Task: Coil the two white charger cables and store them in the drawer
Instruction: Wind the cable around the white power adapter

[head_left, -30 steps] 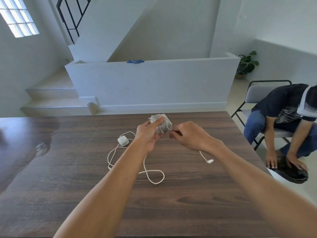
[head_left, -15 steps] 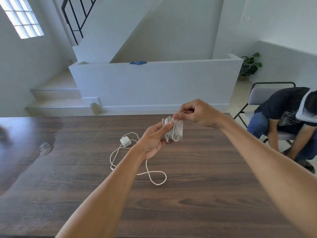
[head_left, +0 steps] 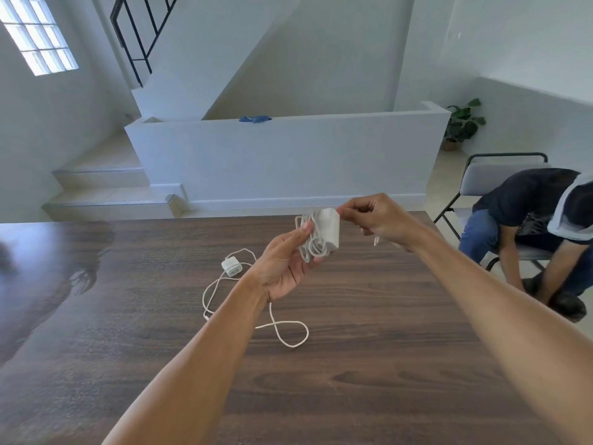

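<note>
Nearest the camera, the dark wood table [head_left: 369, 380] carries the second charger cable [head_left: 276, 326], which lies loose in open loops with its small white plug [head_left: 231, 266] at the far end of the tangle, untouched and well apart from the work above it. Beyond that, the left hand [head_left: 282, 268] is raised over the table with its fingers curled around the first charger [head_left: 322, 234], a white adapter block with its cable already wrapped in several turns against it, the thumb pressing the turns flat. Just beside it, the right hand [head_left: 375, 220] has its fingertips pinched narrowly at the block's upper corner, apparently on the cable's free tail, and a short end with the connector [head_left: 376, 241] hangs below that hand. To finish this wrap well, the right hand should likely keep light tension on the tail and lay the last turn snug beside the others, then tuck the connector under a turn, while the left thumb holds the bundle so nothing springs loose. Pulling too hard could slide the loops off the block. No drawer shows in this view. Further off, a seated person [head_left: 526, 226] bends forward on a folding chair [head_left: 500, 175].
</note>
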